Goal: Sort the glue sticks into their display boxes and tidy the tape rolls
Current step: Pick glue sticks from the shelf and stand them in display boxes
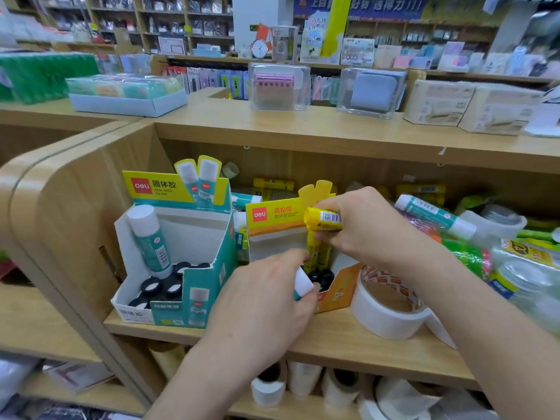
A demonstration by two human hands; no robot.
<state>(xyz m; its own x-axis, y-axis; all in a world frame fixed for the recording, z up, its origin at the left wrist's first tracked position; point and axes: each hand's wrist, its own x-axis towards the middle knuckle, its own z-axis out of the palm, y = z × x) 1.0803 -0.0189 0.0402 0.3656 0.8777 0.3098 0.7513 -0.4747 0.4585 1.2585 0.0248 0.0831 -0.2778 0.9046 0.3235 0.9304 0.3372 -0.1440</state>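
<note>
Sorting on shelf (333, 341): right hand (363, 225) pinches yellow glue stick (324, 219) over yellow box (272, 218); left hand (263, 304) grips teal stick (303, 283), nearer. Sticks likely light, rigid, slick; hold mid-barrel.

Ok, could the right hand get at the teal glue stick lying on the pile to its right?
Probably not yet: the path to the teal glue stick looks open, but the right hand is gripping yellow glue sticks.
</note>
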